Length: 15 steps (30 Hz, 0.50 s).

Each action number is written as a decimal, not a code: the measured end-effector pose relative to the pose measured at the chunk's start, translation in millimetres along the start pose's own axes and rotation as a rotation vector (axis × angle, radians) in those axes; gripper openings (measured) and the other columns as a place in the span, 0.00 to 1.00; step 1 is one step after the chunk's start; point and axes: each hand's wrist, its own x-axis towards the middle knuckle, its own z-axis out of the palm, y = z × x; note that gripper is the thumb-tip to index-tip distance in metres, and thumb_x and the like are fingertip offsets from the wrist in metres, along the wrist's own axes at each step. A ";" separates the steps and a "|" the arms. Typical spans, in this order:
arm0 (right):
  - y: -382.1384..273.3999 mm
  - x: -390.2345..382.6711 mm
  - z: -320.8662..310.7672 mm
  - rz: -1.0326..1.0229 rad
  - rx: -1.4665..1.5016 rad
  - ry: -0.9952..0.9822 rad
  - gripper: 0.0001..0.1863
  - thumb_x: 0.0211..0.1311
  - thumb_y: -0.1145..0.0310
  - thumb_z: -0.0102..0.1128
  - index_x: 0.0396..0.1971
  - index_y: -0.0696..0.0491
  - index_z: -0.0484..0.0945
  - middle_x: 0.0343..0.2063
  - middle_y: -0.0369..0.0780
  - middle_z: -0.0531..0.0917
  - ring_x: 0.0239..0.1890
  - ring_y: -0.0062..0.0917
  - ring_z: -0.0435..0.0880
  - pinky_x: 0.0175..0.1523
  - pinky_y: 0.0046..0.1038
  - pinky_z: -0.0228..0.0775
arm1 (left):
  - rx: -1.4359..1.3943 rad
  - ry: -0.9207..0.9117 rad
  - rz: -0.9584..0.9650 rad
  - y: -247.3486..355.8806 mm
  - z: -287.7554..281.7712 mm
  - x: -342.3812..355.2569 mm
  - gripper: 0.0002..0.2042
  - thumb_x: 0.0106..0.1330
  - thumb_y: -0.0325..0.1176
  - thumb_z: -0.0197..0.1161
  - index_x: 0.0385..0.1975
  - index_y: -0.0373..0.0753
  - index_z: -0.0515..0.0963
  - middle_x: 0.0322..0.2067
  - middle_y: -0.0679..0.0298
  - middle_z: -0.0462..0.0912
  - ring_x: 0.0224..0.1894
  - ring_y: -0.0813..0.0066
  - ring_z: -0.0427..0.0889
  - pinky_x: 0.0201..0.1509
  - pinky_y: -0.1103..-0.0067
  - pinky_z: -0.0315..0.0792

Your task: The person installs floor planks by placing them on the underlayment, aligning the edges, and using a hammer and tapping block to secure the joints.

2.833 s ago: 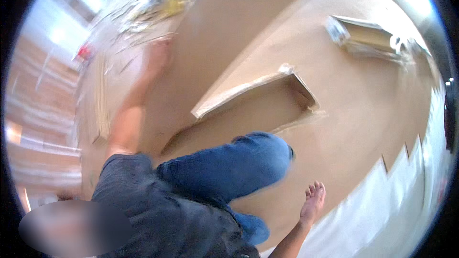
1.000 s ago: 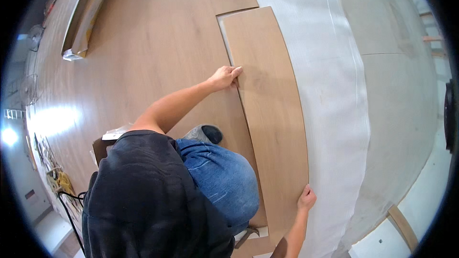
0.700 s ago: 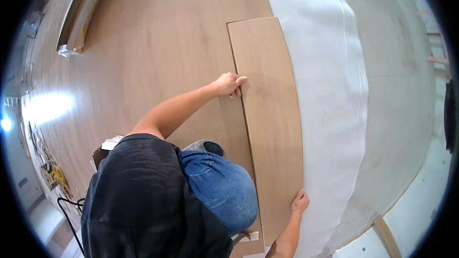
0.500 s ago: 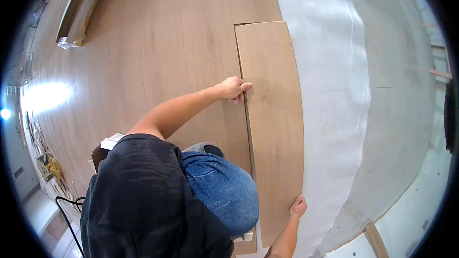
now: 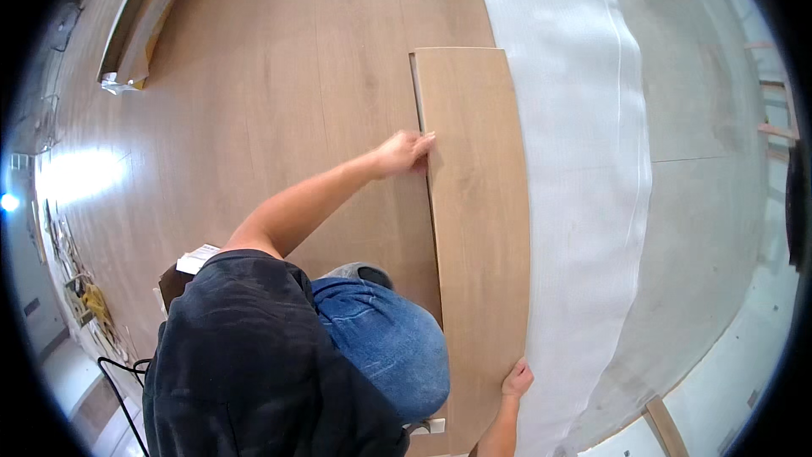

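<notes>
A long light-brown floor plank [image 5: 479,228] lies lengthwise along the edge of the laid flooring [image 5: 245,118]. A dark gap shows along its left side, widest near the far end. My left hand [image 5: 404,153] pinches the plank's left edge above the middle, slightly blurred, fingertips at the edge. Lower down, my right hand [image 5: 518,378] is closed around the right edge, its fingers partly hidden. White foam underlay [image 5: 575,178] runs along the plank's right side.
Bare grey floor [image 5: 694,203] lies beyond the underlay. A long open carton [image 5: 131,51] rests at the far left. My jeans-covered knee [image 5: 385,351] is beside the plank. A small box [image 5: 175,282] stands behind my left arm, and a black cable [image 5: 118,385] curls at lower left.
The plank has shifted slightly left and toward me in the picture, and the gap along its left side looks different. Both hands have stayed on its edges. The view has also moved a little.
</notes>
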 end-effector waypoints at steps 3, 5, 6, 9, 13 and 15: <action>-8.1 -33.8 -17.2 -0.002 0.073 -0.026 0.28 0.75 0.55 0.47 0.20 0.63 0.70 0.16 0.53 0.72 0.19 0.40 0.67 0.27 0.42 0.59 | -0.486 0.271 0.164 28.0 -34.7 34.8 0.20 0.81 0.46 0.49 0.55 0.33 0.76 0.38 0.67 0.78 0.37 0.78 0.77 0.45 0.75 0.77; -5.1 -66.6 -23.2 0.004 0.085 -0.031 0.28 0.75 0.55 0.48 0.20 0.63 0.69 0.15 0.52 0.72 0.19 0.37 0.66 0.27 0.41 0.58 | -0.490 0.332 0.261 63.2 -66.5 40.4 0.18 0.80 0.43 0.52 0.56 0.35 0.76 0.37 0.67 0.78 0.36 0.80 0.77 0.45 0.79 0.76; -5.5 -80.5 -27.8 0.021 0.087 -0.055 0.28 0.75 0.55 0.48 0.20 0.64 0.70 0.16 0.52 0.72 0.19 0.37 0.67 0.28 0.42 0.59 | -0.476 0.350 0.236 65.3 -79.1 43.7 0.17 0.80 0.43 0.53 0.54 0.35 0.77 0.38 0.67 0.79 0.36 0.80 0.77 0.44 0.80 0.77; -4.7 -123.1 -38.2 0.083 0.068 -0.067 0.29 0.76 0.55 0.46 0.22 0.66 0.71 0.17 0.53 0.73 0.20 0.38 0.68 0.29 0.43 0.61 | -0.526 0.270 0.162 66.9 -86.2 45.3 0.17 0.79 0.44 0.55 0.50 0.36 0.80 0.38 0.68 0.81 0.37 0.81 0.79 0.44 0.80 0.77; 0.4 -165.8 -36.5 0.153 0.053 -0.054 0.29 0.76 0.55 0.46 0.21 0.65 0.71 0.17 0.53 0.73 0.20 0.37 0.68 0.29 0.43 0.61 | -0.687 0.239 0.101 57.4 -77.1 45.9 0.17 0.78 0.47 0.57 0.47 0.38 0.81 0.37 0.69 0.82 0.36 0.82 0.79 0.43 0.81 0.77; -6.3 -180.9 -31.7 0.180 0.081 -0.060 0.28 0.76 0.55 0.47 0.20 0.64 0.70 0.17 0.51 0.73 0.20 0.35 0.67 0.29 0.42 0.61 | -0.766 0.300 0.091 57.0 -65.0 46.6 0.18 0.78 0.47 0.56 0.45 0.37 0.81 0.34 0.70 0.82 0.35 0.83 0.78 0.42 0.80 0.77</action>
